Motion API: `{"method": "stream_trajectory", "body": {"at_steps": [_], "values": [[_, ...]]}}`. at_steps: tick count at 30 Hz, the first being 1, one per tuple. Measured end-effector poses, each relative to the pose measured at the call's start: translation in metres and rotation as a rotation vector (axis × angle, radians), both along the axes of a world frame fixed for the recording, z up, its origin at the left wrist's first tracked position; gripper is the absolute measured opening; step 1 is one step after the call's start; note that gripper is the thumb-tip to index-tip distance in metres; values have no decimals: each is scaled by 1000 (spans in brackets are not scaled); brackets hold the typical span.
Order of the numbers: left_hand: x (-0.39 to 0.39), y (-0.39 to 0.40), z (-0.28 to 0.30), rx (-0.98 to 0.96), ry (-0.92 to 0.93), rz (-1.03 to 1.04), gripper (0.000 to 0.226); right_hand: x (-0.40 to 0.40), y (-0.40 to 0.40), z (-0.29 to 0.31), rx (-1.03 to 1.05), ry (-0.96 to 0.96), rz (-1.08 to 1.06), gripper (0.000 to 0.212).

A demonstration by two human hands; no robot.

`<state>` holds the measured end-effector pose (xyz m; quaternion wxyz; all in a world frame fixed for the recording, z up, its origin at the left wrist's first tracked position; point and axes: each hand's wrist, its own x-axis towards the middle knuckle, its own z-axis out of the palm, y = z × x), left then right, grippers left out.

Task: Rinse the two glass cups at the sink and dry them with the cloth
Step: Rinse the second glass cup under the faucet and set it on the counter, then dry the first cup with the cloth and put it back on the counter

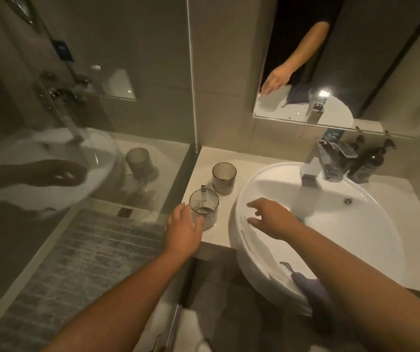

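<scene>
— Where are we with the two cups?

— We think we are at the very beginning. Both cups stand on the counter (229, 158) left of the sink (356, 224). The near cup (203, 209) has a handle, and our left hand (182, 231) is at its side: the fingers (198, 224) curl against the glass, but we cannot tell if they grip it already. The far cup (224, 177) stands just behind it, and no hand is on it.

— And our right hand?

— The right hand (271, 217) hovers over the left rim of the sink, with fingers spread and nothing in it.

— Is the water running?

— We cannot say it surely; below the tap (313, 171) there is a pale streak, maybe water, maybe a shadow.

— The cloth?

— The cloth (313, 288) hangs on the near rim of the sink. So rinsing and drying of both cups are, in our judgement, still to do.
</scene>
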<state>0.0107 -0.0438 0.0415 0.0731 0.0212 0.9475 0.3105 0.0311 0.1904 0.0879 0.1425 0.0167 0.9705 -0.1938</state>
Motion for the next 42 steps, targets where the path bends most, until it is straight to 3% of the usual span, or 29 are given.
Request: {"method": "stream_trajectory", "body": {"at_steps": [3, 8, 12, 16, 19, 22, 26, 29, 33, 36, 42], "values": [[27, 21, 12, -137, 93, -213, 42, 51, 39, 7, 45, 10, -83, 45], [69, 79, 17, -172, 0, -627, 37, 138, 89, 4, 103, -39, -228, 40], [101, 125, 10, -190, -45, -778, 39, 202, 101, -12, 84, -44, -195, 45], [132, 166, -1, -199, -39, -991, 44, 245, 107, -42, 185, 59, 16, 70], [147, 177, -10, -277, -20, -1144, 61, 258, 111, -65, 318, 100, 100, 89], [152, 176, -16, -350, 120, -1134, 66, 265, 111, -79, 376, 109, 98, 97], [167, 182, -18, -356, 334, -1009, 21, 272, 109, -86, 370, 200, 168, 91], [169, 182, -21, -324, 309, -905, 14, 265, 111, -85, 329, 222, 175, 89], [165, 176, -13, -250, 218, -859, 19, 247, 118, -69, 185, 277, 126, 60], [164, 172, -1, -171, 168, -799, 24, 245, 114, -49, 42, 270, 111, 65], [156, 159, 10, -221, 74, -783, 30, 218, 104, -26, -51, 104, 27, 37]]}}
